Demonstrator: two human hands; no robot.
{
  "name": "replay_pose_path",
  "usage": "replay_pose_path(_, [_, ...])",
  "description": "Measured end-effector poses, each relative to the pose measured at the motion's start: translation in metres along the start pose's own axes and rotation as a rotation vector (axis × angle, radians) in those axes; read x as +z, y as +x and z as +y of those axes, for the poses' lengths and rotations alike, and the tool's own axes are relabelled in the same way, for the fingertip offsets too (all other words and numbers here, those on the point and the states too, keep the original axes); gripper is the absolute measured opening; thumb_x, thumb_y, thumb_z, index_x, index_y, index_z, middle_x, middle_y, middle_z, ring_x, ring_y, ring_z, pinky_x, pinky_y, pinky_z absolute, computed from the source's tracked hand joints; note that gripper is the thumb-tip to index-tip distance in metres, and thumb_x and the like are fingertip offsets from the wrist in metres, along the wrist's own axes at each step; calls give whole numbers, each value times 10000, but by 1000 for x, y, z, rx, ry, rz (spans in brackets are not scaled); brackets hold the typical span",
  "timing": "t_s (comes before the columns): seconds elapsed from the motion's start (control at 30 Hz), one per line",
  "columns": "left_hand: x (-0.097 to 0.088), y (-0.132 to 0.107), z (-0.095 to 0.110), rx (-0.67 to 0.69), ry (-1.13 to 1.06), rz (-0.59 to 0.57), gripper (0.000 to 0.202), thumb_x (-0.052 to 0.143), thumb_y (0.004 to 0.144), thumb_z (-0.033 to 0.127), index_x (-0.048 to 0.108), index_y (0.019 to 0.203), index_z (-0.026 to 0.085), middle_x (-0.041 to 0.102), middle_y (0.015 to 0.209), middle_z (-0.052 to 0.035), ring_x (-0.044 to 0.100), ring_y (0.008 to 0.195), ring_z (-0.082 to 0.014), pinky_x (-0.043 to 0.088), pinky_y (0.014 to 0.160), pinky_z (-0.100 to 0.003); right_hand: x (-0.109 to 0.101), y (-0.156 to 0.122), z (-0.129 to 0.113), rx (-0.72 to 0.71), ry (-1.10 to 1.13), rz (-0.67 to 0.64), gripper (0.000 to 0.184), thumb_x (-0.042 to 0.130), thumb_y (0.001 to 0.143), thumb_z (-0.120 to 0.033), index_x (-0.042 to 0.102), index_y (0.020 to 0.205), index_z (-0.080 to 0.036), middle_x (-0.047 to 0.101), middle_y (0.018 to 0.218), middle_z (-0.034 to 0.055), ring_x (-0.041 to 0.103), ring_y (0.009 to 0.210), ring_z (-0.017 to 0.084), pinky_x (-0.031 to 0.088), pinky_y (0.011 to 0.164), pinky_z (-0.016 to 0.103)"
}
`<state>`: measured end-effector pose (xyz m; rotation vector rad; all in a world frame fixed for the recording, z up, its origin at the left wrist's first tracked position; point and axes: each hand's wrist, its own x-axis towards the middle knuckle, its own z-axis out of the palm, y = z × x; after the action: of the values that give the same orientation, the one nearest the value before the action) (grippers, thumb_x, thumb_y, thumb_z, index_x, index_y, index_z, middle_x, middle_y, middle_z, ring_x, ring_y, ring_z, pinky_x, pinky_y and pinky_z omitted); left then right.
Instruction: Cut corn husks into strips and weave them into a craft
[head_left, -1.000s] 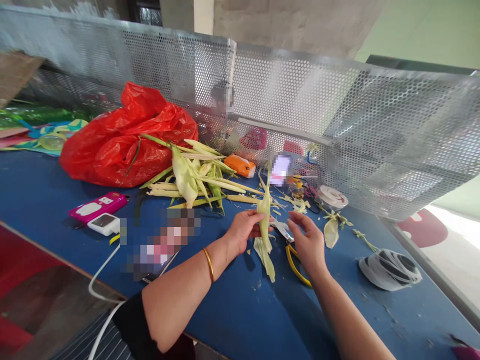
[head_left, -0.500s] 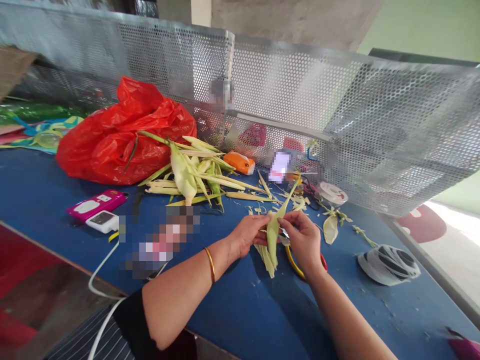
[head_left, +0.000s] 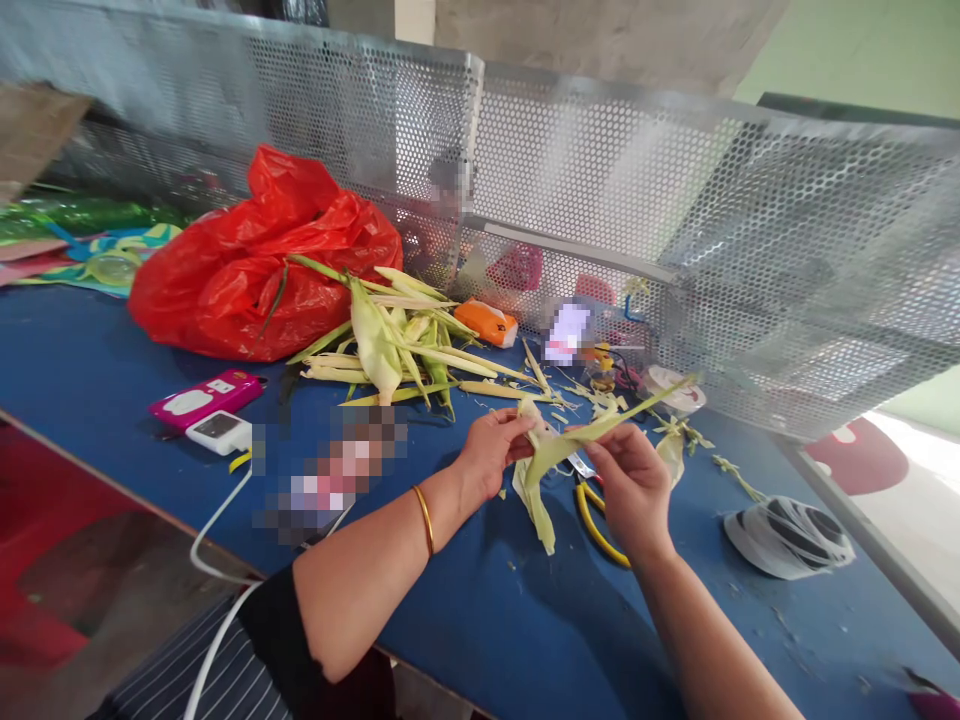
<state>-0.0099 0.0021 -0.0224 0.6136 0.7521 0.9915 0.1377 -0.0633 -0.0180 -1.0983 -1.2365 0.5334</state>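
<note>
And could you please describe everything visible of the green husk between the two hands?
The green husk looks thin and leaf-like, pale green, broad at its lower left end and tapering to a tip at upper right. It slants above the blue table, held near mid-length by the right hand. The left hand holds a whitish piece beside it; whether they join is unclear.

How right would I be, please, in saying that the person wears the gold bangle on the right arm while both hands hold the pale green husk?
Not quite: the head view shows the gold bangle on the left arm, behind the left hand. The rest stands: that hand and the right hand both hold the pale green husk.
</note>
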Motion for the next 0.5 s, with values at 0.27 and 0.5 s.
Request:
replay_pose_path(0.27, [3, 1, 11, 34, -153, 91, 65, 697, 778, 84, 647, 804, 116, 707, 713, -42, 672, 608, -122, 541, 602, -225, 2, -3, 2, 132, 199, -85, 162, 696, 816, -322, 645, 941, -231, 720, 806, 33, 684, 811, 212, 517, 821, 386])
replay_pose_path(0.5, [3, 1, 4, -26, -187, 81, 94, 730, 756, 98, 651, 798, 123, 699, 720, -37, 656, 597, -108, 517, 589, -204, 14, -9, 13, 37, -108, -158, 132, 732, 764, -314, 698, 852, -221, 688, 813, 11, 607, 787, 193, 490, 769, 344])
